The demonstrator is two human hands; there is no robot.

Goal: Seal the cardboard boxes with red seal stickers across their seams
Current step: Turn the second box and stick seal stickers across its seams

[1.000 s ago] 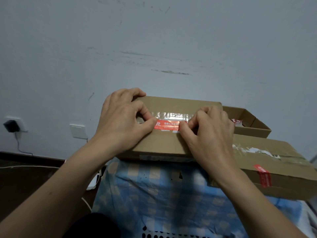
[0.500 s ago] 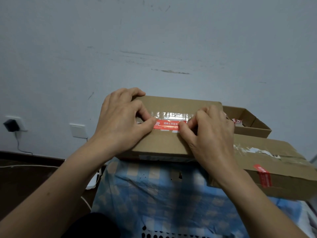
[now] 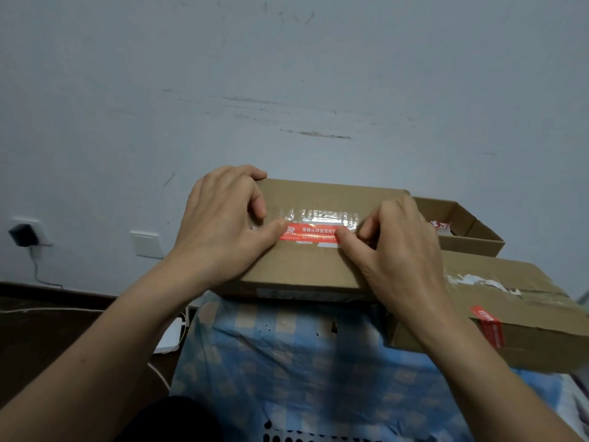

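White Chinese line beginning 请确认 on red seal sticker (image 3: pixel 310 234), rest illegible

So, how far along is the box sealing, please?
Done: the right box already carries a red seal over its front edge. In hand: the left hand and right hand press a red sticker onto the middle box. Left: the open box behind is unsealed.
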